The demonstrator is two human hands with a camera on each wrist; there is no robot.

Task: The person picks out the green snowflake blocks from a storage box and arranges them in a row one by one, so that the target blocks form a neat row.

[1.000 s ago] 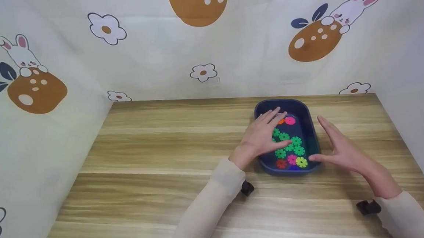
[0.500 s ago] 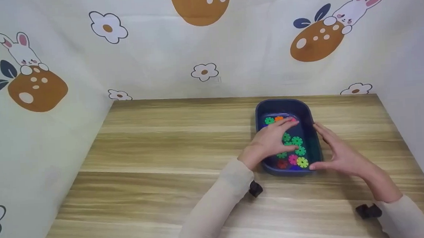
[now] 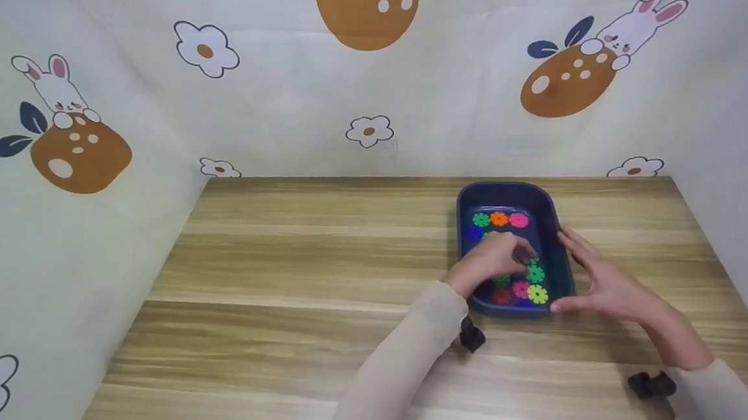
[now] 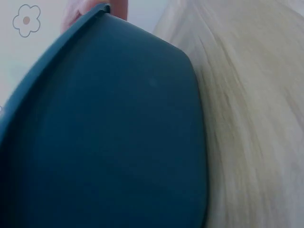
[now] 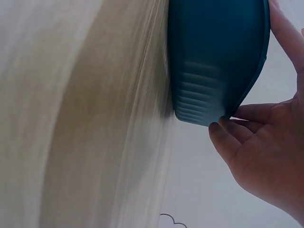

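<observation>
A dark blue tray [image 3: 565, 270] stands on the table, with green, orange, pink, blue, red and yellow notched plastic discs inside. My left hand [image 3: 490, 258] is in the tray over the middle green discs, its fingers bent. A green disc [image 3: 535, 273] lies right beside its fingertips; whether they pinch one is hidden. My right hand [image 3: 616, 289] touches the tray's right side from outside, thumb at the near corner and fingers farther back. In the right wrist view, fingertips [image 5: 223, 135] meet the tray's edge. The left wrist view shows the tray's outer wall [image 4: 118, 118] and part of a hand [image 4: 90, 9] at its rim.
The wood-grain table [image 3: 275, 294] stretches left and in front of the tray. A pale printed cloth [image 3: 288, 79] closes off the back and sides. Dark wrist mounts [image 3: 471, 335] sit at both cuffs.
The left hand moves right and nearer within the tray, and its fingers bend. The far orange and pink discs come into view. The right hand closes in until it touches the tray's side.
</observation>
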